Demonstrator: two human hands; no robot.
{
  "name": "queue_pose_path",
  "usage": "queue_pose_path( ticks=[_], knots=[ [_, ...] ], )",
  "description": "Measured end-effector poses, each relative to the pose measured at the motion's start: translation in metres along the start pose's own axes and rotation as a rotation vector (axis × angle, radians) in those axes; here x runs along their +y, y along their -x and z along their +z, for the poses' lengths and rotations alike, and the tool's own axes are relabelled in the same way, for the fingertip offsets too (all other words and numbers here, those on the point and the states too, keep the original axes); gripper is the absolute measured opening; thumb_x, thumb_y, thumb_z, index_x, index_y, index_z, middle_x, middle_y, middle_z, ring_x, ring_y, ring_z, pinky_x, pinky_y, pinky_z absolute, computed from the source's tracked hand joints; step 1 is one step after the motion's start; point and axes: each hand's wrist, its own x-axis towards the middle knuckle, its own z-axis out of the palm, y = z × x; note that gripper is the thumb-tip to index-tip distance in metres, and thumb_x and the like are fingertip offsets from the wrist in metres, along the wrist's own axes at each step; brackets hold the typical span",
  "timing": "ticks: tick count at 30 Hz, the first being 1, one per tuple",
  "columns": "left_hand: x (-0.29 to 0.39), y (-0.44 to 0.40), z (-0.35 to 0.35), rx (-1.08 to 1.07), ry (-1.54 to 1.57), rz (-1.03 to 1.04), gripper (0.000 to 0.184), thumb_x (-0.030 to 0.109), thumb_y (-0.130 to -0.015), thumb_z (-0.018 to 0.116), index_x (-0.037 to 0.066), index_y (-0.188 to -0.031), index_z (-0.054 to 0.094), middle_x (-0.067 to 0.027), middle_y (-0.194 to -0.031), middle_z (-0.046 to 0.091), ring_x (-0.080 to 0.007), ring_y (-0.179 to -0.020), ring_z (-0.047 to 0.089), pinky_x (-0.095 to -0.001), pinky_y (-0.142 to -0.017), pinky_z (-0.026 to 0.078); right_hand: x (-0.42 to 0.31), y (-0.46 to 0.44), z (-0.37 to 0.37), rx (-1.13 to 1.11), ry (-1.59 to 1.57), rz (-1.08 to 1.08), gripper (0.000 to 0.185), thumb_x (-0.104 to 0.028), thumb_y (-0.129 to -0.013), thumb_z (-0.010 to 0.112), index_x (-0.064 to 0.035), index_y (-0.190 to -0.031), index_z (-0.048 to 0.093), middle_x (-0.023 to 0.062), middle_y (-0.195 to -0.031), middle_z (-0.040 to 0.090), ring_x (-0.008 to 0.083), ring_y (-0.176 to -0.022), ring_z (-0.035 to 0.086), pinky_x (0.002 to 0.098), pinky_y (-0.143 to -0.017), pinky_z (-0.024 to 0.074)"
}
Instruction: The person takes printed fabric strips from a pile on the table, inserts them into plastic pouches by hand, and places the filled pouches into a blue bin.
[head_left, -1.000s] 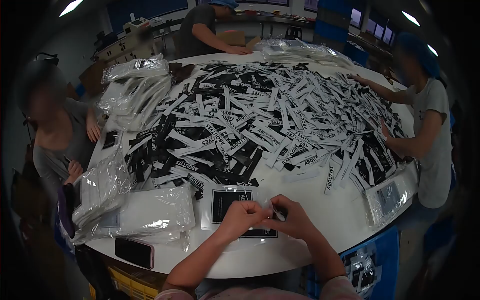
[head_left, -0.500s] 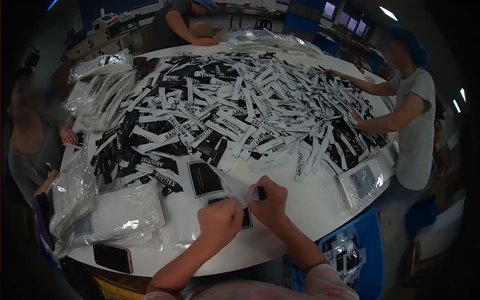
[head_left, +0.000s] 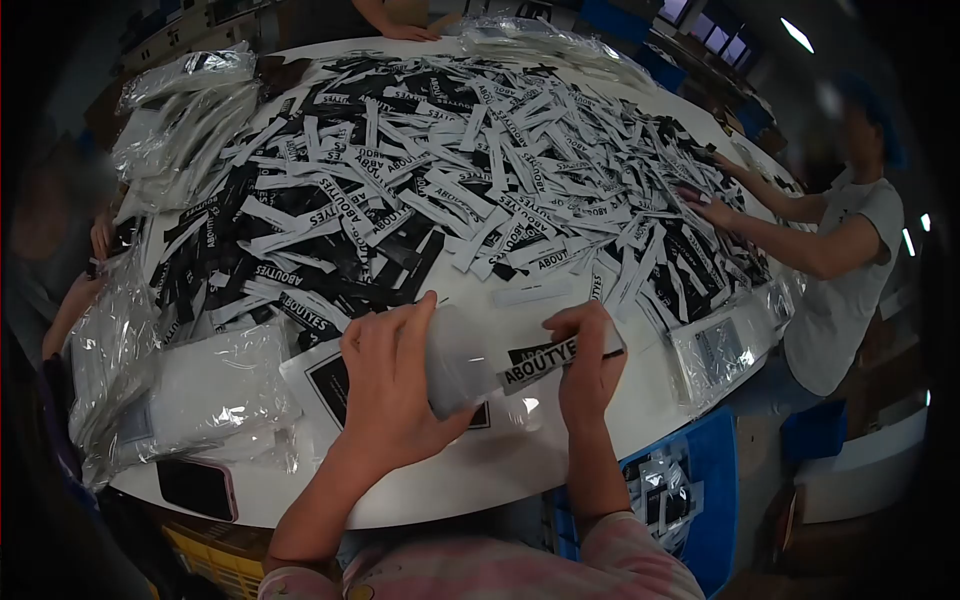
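My left hand (head_left: 395, 385) grips the left side of a translucent plastic bag (head_left: 462, 355), its fingers raised behind it and the thumb low in front. Black and white ABOUTYES strips (head_left: 540, 366) are pinched in my right hand (head_left: 588, 358), at the bag's right side. Whether the strips are partly inside the bag I cannot tell. Beneath my left hand lies a flat bag with a black printed panel (head_left: 328, 385), partly covered. Beyond both hands spreads a big heap of black and white strips (head_left: 450, 190).
Plastic-wrapped bag stacks lie at the left (head_left: 215, 385), far left (head_left: 185, 130) and right (head_left: 725, 345). A phone (head_left: 198, 488) rests on the front edge of the table (head_left: 400, 505). A blue crate (head_left: 712, 500) stands below at right. Co-workers are at the left, right and far side.
My left hand has opened out around the translucent bag, which now stands spread. The strips in my right hand have come into view beside it. The camera view has shifted.
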Motion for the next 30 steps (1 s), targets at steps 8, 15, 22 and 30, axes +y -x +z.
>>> queue_pose_path(
  ticks=[8,15,22,30],
  knots=[
    [0.002,-0.001,0.004,-0.169,0.132,-0.123,0.103,0.028,-0.051,0.081,-0.002,-0.132,0.025,-0.0184,-0.117,0.039,-0.0323,-0.109,0.036,-0.0431,-0.093,0.024,-0.006,0.007,-0.001,0.360,0.256,-0.449,0.012,-0.004,-0.079,0.050,0.0005,-0.078,0.061,0.0093,-0.081,0.057,0.0193,-0.074,0.053,0.0281,-0.068,0.0427],
    [0.001,-0.001,0.005,-0.127,0.070,-0.151,0.106,0.029,-0.048,0.082,-0.002,-0.132,0.025,-0.0171,-0.115,0.038,-0.0317,-0.109,0.036,-0.0415,-0.093,0.023,-0.003,0.008,-0.003,0.329,0.209,-0.438,0.009,0.001,-0.073,0.055,-0.0002,-0.079,0.060,0.0086,-0.081,0.058,0.0195,-0.073,0.054,0.0277,-0.067,0.0431],
    [0.000,-0.001,0.006,-0.101,0.059,-0.147,0.108,0.030,-0.047,0.083,-0.002,-0.132,0.025,-0.0168,-0.114,0.038,-0.0317,-0.109,0.036,-0.0415,-0.093,0.023,-0.014,0.007,0.003,0.082,0.180,-0.408,0.025,0.011,-0.062,0.059,-0.0005,-0.084,0.061,0.0086,-0.080,0.060,0.0204,-0.075,0.056,0.0272,-0.067,0.0450],
    [-0.004,0.001,0.011,-0.079,0.122,-0.105,0.109,0.029,-0.047,0.083,-0.002,-0.133,0.023,-0.0170,-0.116,0.037,-0.0325,-0.110,0.035,-0.0424,-0.093,0.023,-0.015,0.009,0.000,-0.138,-0.214,0.150,0.015,0.005,-0.074,0.051,0.0024,-0.087,0.057,0.0112,-0.087,0.059,0.0167,-0.077,0.055,0.0266,-0.068,0.0448]
  ],
)
